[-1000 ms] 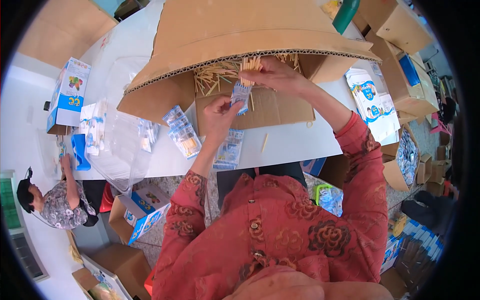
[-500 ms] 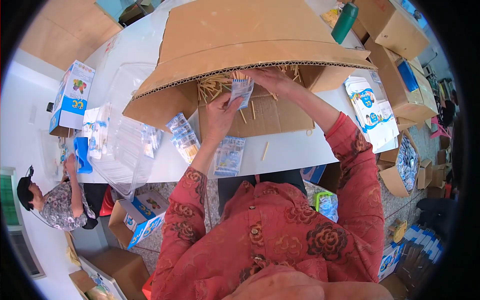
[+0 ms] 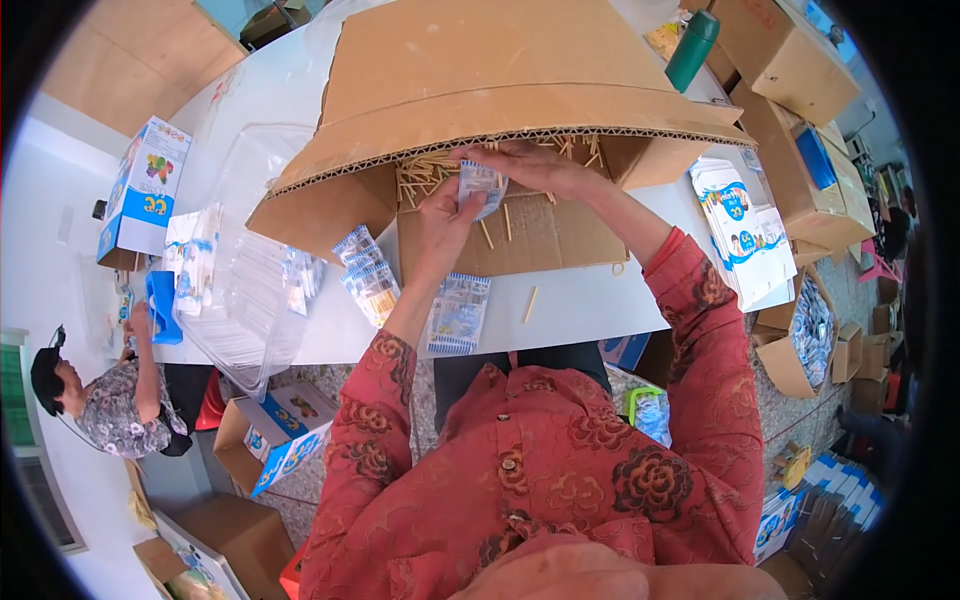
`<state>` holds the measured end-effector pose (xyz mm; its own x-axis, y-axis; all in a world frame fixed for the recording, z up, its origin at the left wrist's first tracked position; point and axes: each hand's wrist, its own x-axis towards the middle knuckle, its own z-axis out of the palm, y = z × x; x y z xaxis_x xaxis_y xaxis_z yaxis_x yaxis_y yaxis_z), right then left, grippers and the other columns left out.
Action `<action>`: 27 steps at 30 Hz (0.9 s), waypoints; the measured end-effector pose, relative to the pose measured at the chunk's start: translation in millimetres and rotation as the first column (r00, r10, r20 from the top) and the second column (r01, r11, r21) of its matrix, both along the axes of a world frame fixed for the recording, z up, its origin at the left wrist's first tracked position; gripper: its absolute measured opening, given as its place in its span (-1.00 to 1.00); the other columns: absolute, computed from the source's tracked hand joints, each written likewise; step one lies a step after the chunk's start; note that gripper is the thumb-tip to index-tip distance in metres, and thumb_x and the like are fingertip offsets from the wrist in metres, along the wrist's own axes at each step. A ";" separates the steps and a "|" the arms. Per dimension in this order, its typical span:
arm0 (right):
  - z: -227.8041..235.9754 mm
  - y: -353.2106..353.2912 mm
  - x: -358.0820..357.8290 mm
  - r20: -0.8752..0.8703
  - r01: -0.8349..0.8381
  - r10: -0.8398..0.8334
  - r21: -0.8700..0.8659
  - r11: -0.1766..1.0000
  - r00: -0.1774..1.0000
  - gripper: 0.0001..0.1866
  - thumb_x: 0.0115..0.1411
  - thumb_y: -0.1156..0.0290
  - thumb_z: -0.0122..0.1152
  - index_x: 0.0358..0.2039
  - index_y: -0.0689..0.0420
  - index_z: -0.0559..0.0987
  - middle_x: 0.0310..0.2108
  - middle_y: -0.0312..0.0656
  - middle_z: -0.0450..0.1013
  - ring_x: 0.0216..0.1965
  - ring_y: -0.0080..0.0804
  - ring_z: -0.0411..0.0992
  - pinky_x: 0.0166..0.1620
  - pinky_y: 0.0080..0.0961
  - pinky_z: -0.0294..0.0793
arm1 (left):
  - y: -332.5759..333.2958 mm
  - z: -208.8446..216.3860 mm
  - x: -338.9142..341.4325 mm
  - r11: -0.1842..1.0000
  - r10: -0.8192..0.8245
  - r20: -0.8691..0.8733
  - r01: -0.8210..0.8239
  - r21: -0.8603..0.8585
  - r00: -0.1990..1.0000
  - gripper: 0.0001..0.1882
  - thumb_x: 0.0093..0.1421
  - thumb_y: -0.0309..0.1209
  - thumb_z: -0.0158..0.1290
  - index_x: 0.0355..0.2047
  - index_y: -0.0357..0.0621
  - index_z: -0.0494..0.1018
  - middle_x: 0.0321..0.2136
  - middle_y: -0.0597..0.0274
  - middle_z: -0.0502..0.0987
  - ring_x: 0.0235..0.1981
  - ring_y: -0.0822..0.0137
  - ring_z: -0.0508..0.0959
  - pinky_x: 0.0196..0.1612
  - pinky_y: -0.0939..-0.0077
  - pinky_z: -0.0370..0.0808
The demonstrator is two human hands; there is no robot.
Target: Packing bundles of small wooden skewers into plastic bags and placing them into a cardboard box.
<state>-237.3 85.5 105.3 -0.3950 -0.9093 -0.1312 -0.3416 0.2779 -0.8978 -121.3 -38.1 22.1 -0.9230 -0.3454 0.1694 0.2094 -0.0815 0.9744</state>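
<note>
My left hand (image 3: 443, 222) pinches a small clear packet (image 3: 483, 188) with blue and white print, held upright at the mouth of a large cardboard box (image 3: 490, 60). Over the packet's top edge my right hand (image 3: 530, 165) lies with its fingers stretched out, touching it and hiding its opening. Inside the box, thin wooden sticks (image 3: 425, 175) are heaped behind both hands. A few loose sticks rest on the front flap (image 3: 560, 245), and another stick (image 3: 530, 304) lies on the white table. Printed packets (image 3: 460, 312) lie near my left forearm, with more packets (image 3: 367, 275) beside them.
To the left stands a clear plastic tray (image 3: 245, 270), near a blue-and-white carton (image 3: 147, 190). Another person (image 3: 120, 400) works at the table's left end. At right are flat printed cartons (image 3: 735, 225), a green bottle (image 3: 692, 50) and an open box of packets (image 3: 812, 330).
My right hand has moved left over the packet's top, covering the stick ends that showed there. The left hand still holds the packet in nearly the same place.
</note>
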 end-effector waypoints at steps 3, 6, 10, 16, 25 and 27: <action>5.4 5.2 7.0 -0.008 0.095 -0.095 -0.019 0.995 0.995 -0.41 0.27 -0.14 -0.26 0.15 -0.07 0.36 0.12 -0.20 0.30 0.16 -0.34 0.19 0.23 -0.47 0.06 | 0.2 1.2 0.7 0.996 -0.046 -0.015 0.047 0.069 0.999 -0.81 0.19 -0.53 0.02 -0.17 -0.29 0.45 -0.29 0.32 0.56 -0.31 0.60 0.48 -0.20 0.69 0.40; 0.6 8.1 2.2 -0.021 0.107 -0.107 -0.024 0.994 0.994 -0.40 0.27 -0.14 -0.27 0.16 -0.03 0.34 0.11 -0.20 0.31 0.15 -0.34 0.20 0.22 -0.47 0.07 | -0.1 -0.2 2.5 0.991 -0.063 0.033 0.058 0.117 0.998 -0.82 0.23 -0.48 -0.01 -0.18 -0.27 0.46 -0.31 0.35 0.55 -0.32 0.63 0.47 -0.22 0.71 0.39; -3.4 9.7 -6.3 0.093 0.089 -0.086 -0.035 0.995 0.992 -0.34 0.26 -0.19 -0.34 0.17 -0.02 0.32 0.13 -0.21 0.29 0.19 -0.36 0.17 0.23 -0.46 0.06 | 0.0 -2.1 3.3 0.991 -0.031 0.030 0.027 0.132 0.999 -0.80 0.27 -0.41 -0.05 -0.19 -0.25 0.47 -0.32 0.38 0.55 -0.35 0.65 0.45 -0.24 0.74 0.37; 1.9 9.8 -10.7 -0.136 0.146 -0.138 0.048 0.988 0.981 -0.37 0.28 -0.11 -0.35 0.11 0.10 0.36 0.07 -0.14 0.34 0.08 -0.34 0.27 0.14 -0.45 0.18 | 1.5 2.4 8.4 0.991 0.002 0.034 -0.006 0.136 0.999 -0.80 0.27 -0.39 -0.05 -0.23 -0.24 0.49 -0.34 0.38 0.55 -0.36 0.65 0.44 -0.25 0.73 0.37; -3.9 -0.6 6.9 -0.075 0.233 -0.250 -0.183 0.955 0.965 -0.45 0.28 -0.01 -0.26 0.01 0.20 0.37 -0.05 -0.07 0.41 -0.05 -0.28 0.39 0.02 -0.41 0.30 | 4.3 1.2 12.6 0.992 0.005 0.032 -0.009 0.127 0.999 -0.77 0.25 -0.38 -0.02 -0.20 -0.28 0.50 -0.34 0.33 0.57 -0.37 0.63 0.47 -0.25 0.72 0.39; -4.5 -1.0 6.9 -0.234 0.115 -0.176 -0.254 0.961 0.956 -0.47 0.28 0.01 -0.25 0.01 0.19 0.36 -0.05 -0.12 0.42 -0.06 -0.30 0.41 -0.08 -0.42 0.39 | 4.9 1.9 13.7 0.993 0.005 0.034 -0.009 0.122 0.999 -0.77 0.25 -0.39 -0.02 -0.19 -0.29 0.50 -0.33 0.32 0.58 -0.36 0.62 0.48 -0.25 0.73 0.39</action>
